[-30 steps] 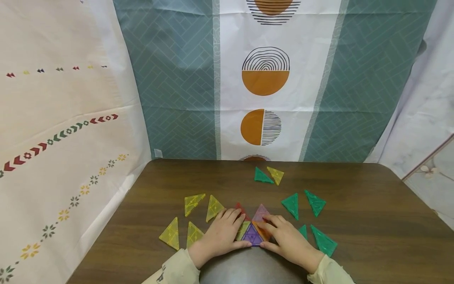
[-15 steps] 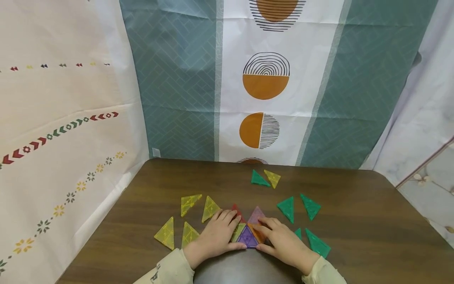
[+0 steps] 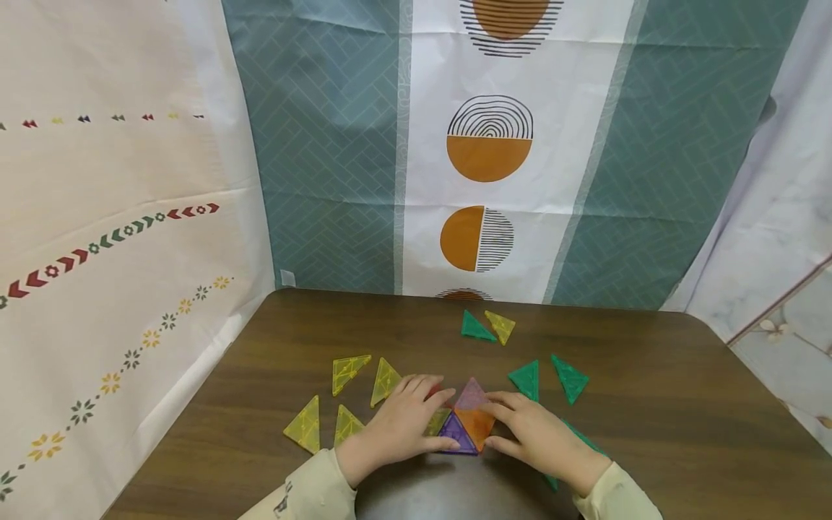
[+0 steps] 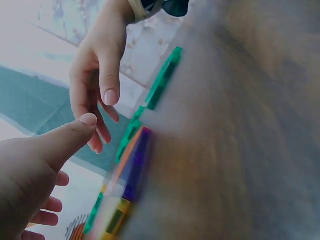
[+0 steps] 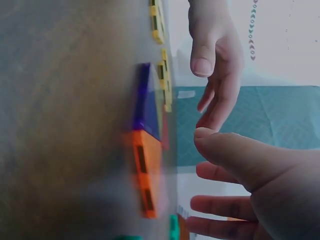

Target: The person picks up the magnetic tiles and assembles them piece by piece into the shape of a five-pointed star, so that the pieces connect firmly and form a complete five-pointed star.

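A group of see-through triangular tiles lies flat at the table's near middle: a purple tile (image 3: pixel 458 436) in front, an orange tile (image 3: pixel 477 426) to its right, a yellow-green tile (image 3: pixel 438 420) to its left, and a pink tile (image 3: pixel 471 396) behind. A red tile (image 3: pixel 442 398) is mostly hidden by fingers. My left hand (image 3: pixel 398 422) hovers over the group's left side, and my right hand (image 3: pixel 538 431) over its right. Both wrist views show the fingers loosely bent, holding nothing, raised off the purple tile (image 5: pixel 150 102) and the orange tile (image 4: pixel 126 162).
Several yellow triangles (image 3: pixel 303 425) lie to the left. Several green triangles (image 3: pixel 570 378) lie to the right, some partly under my right hand. Farther back sit a green triangle (image 3: pixel 477 327) and a yellow triangle (image 3: pixel 501 326). A patterned cloth (image 3: pixel 325 180) hangs behind the table.
Both hands have lifted from the edges of the tile group and parted a little. The right hand has shifted right, uncovering more of the orange tile.
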Motion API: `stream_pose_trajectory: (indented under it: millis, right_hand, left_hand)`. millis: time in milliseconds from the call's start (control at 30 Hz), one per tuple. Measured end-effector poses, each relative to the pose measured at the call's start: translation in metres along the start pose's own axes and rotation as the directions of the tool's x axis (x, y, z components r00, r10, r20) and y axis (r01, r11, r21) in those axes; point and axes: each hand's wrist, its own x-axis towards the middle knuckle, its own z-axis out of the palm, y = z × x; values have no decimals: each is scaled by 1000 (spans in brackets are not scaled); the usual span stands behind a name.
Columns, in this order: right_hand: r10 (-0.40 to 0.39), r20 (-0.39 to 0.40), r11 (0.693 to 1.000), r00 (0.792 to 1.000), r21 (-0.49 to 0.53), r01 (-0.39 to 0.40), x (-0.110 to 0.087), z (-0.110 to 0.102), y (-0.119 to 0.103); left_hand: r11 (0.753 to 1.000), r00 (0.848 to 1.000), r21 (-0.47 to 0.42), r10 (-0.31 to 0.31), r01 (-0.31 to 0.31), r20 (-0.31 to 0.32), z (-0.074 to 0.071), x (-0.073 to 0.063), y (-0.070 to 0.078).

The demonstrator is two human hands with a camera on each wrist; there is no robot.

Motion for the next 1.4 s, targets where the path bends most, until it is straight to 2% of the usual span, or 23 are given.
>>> stream_pose_trajectory:
  millis: [233, 433, 600, 700, 967, 1233, 1400]
  right_hand:
    - [26, 24, 1000, 999, -1, -26, -4, -17, 6]
    - [55, 6, 998, 998, -34, -55, -10, -30, 15]
    - [84, -10, 995, 996, -46, -84, -17, -37, 24]
    - [111, -7, 994, 994, -23, -111, -22, -41, 29]
    - [145, -1, 989, 989, -10, -145, -37, -44, 44]
    - [176, 12, 984, 984, -21, -176, -52, -40, 55]
    - [208, 24, 978, 978, 1, -208, -60, -36, 60]
  left_hand:
    - [999, 998, 25, 49, -48, -49, -7, 14, 10]
    - [994, 990, 73, 88, -80, -113, 1, 24, 21]
    - [992, 978, 67, 113, -103, -174, 9, 30, 30]
    - [990, 973, 63, 133, -124, -190, 13, 34, 36]
    - [985, 975, 107, 150, -133, -165, 22, 44, 54]
    - [987, 988, 86, 143, -138, -53, 28, 49, 72]
    - [981, 982, 83, 179, -173, -60, 31, 52, 79]
